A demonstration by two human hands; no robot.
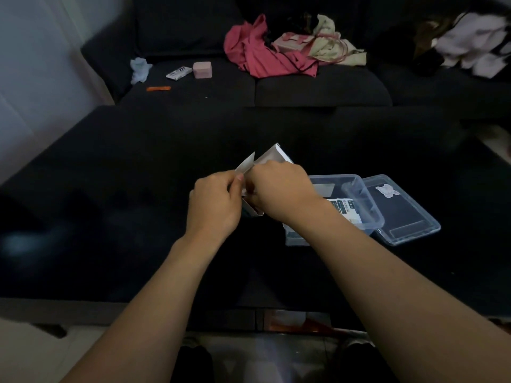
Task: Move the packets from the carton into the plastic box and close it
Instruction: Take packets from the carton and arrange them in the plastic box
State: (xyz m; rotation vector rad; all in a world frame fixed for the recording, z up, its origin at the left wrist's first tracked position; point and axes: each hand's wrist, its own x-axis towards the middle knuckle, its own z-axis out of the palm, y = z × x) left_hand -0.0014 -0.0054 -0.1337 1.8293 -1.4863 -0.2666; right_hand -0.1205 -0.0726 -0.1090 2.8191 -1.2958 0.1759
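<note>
A small white carton [272, 157] stands on the dark table [138, 189] with its top flaps open. My left hand [214, 201] grips the carton's left flap and side. My right hand [279, 189] is closed over the carton's opening, fingers inside or on its edge; what they pinch is hidden. To the right sits the clear plastic box [356, 200], open, with printed packets [345, 210] lying inside. Its clear lid [406, 214] lies flat on the table beside it, further right.
A dark sofa [318, 87] runs behind the table, carrying pink and cream clothes [262, 51], a small pink box [202, 69], a white packet [178, 72] and an orange stick [158, 88]. The table's near edge is just above my knees.
</note>
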